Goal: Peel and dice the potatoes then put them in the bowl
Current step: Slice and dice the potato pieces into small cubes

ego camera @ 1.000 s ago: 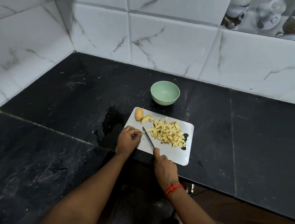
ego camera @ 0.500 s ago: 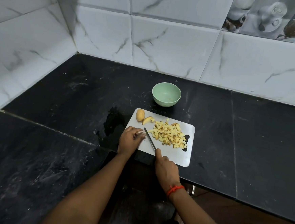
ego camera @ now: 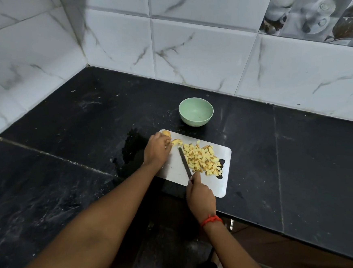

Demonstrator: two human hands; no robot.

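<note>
Yellow diced potato (ego camera: 202,160) lies heaped on the right half of the pale cutting board (ego camera: 216,185), so a good part of the cutting looks done. Nothing has gone into the green bowl (ego camera: 194,122), which stands on the black table (ego camera: 296,154) just beyond the board. A small potato (ego camera: 166,133) and a curved wedge (ego camera: 176,142) wait at the board's far left corner, still to be diced; whether that potato is peeled I cannot tell. The left hand (ego camera: 157,150) covers the small potato, its fingers bent around it in what looks like a grasp. The right hand (ego camera: 201,197) is clenched round the handle of the knife (ego camera: 185,163), blade lying along the board beside the heap
</note>
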